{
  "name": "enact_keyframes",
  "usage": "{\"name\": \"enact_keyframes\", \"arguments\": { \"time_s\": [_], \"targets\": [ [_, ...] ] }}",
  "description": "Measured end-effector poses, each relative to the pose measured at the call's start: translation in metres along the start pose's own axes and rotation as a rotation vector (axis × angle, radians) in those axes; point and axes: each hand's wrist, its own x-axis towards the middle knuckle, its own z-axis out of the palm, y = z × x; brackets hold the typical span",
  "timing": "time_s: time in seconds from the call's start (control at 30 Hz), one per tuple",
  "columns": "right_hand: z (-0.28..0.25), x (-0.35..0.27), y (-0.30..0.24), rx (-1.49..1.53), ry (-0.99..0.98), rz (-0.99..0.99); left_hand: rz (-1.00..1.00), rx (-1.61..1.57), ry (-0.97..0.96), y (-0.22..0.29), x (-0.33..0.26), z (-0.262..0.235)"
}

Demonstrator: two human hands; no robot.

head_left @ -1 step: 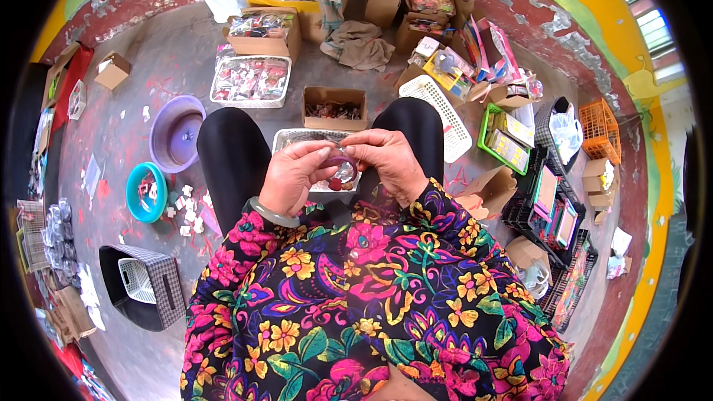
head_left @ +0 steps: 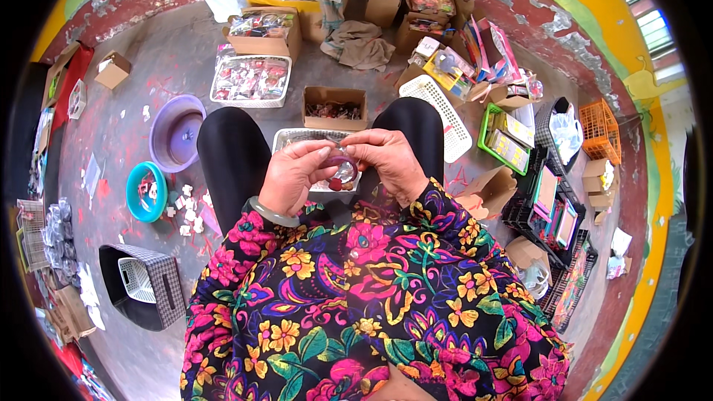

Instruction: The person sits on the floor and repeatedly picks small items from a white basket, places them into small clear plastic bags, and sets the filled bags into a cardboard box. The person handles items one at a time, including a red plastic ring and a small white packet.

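My left hand (head_left: pixel 298 171) and my right hand (head_left: pixel 388 163) meet above my lap, thumbs and fingertips pinched close together. Between them hangs a dark red-purple loop (head_left: pixel 344 161), with shiny clear material and small red pieces (head_left: pixel 336 183) by it. It resembles a hair tie, though its exact kind is too small to tell. Both hands grip it near its top, where the fingers partly cover it. Beneath my hands, a white basket (head_left: pixel 291 136) sits between my knees, its contents mostly hidden. Just beyond it stands an open cardboard box (head_left: pixel 335 120) of small dark and reddish items.
A white basket (head_left: pixel 281 99) of small packets stands ahead to the left. Purple (head_left: pixel 158 154) and turquoise (head_left: pixel 131 206) basins lie left, near scattered white pieces (head_left: pixel 191 215). A white perforated tray (head_left: pixel 450 150), a green crate (head_left: pixel 484 134) and black crates (head_left: pixel 516 215) occupy the right.
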Motion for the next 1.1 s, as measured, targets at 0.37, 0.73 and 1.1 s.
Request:
{"name": "enact_keyframes", "arguments": {
  "time_s": [0.37, 0.73, 1.1],
  "targets": [
    [-0.005, 0.001, 0.007, 0.104, -0.023, -0.011, -0.036, -0.013, -0.049, 0.002, -0.001, -0.004],
    [-0.001, 0.0, 0.001, -0.088, -0.055, -0.134, -0.074, -0.123, -0.149, 0.007, -0.001, -0.009],
    [0.003, 0.001, 0.001, -0.247, -0.054, -0.309, -0.032, -0.034, -0.046, -0.001, 0.002, -0.003]
  ]
}}
